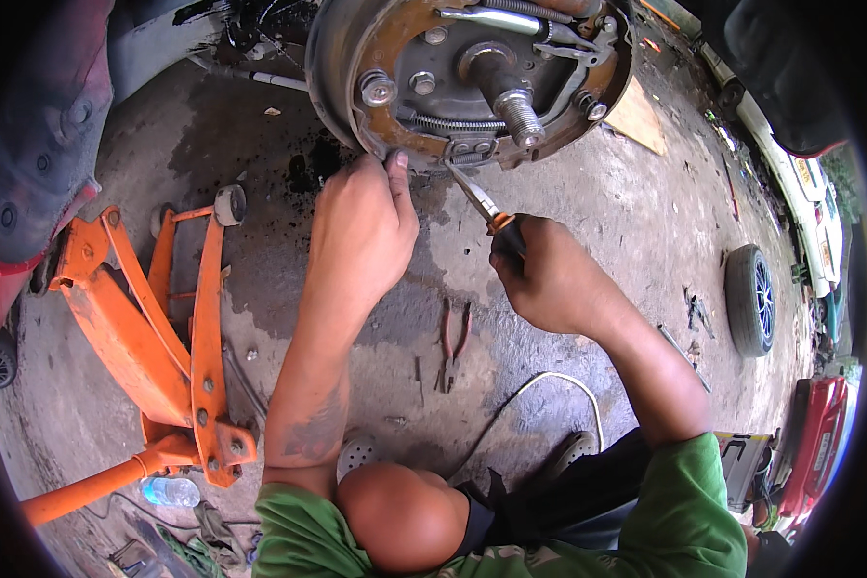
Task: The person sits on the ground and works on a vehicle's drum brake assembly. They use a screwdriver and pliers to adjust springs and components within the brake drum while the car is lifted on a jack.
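At the top of the head view is an open drum brake assembly (491, 77) with a threaded spindle (520, 116) at its middle. Rust-brown brake shoes curve round it, with springs stretched between them. My left hand (364, 207) is closed at the lower left edge of the brake shoe (380, 130), thumb pressed up against it; the curled fingertips are hidden. In my right hand (554, 275) is a pair of needle-nose pliers (477, 197) with dark and orange handles. Their tips meet the assembly's lower edge, beside a small spring (470, 157).
An orange floor jack (144, 356) stands at the left. Red-handled pliers (453, 349) lie on the concrete below my hands, near a pale hose (539, 378). A wheel (749, 301) and loose tools (698, 313) are at the right. A plastic bottle (171, 491) lies lower left.
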Action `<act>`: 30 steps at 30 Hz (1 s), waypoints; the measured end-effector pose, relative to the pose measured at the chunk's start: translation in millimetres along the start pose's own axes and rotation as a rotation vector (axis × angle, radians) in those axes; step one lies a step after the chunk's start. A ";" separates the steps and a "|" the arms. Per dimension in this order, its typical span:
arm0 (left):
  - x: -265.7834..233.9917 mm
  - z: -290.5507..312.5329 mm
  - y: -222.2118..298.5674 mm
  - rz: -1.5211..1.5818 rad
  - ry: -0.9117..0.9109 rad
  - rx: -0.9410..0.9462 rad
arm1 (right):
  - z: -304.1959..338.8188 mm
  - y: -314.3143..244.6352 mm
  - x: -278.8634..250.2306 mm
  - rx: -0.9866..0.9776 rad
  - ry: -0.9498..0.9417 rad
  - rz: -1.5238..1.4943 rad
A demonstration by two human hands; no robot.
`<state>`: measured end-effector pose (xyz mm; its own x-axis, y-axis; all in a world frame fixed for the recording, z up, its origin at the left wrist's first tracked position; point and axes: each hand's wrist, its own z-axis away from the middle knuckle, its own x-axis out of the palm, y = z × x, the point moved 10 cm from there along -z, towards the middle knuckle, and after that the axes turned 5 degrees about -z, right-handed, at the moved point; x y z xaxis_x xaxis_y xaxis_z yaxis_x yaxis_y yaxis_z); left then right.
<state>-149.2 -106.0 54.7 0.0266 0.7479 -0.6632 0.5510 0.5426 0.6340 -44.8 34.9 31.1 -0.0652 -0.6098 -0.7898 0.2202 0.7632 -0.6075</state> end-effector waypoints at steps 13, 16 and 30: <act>3.1 -0.1 -1.1 -0.055 0.040 0.032 | -10.2 -19.4 -25.8 0.017 -0.203 0.244; 1.4 3.5 -1.2 0.031 0.146 0.070 | -8.9 -14.0 -23.0 0.106 -0.302 0.197; 76.9 20.3 -32.1 0.880 0.234 -0.258 | 3.7 10.4 -14.2 -0.080 -0.113 0.045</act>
<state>-147.9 -73.7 -24.8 0.1618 0.9715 0.1734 0.2107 -0.2057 0.9557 -37.9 50.7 36.2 0.0540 -0.5915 -0.8045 0.1414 0.8021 -0.5802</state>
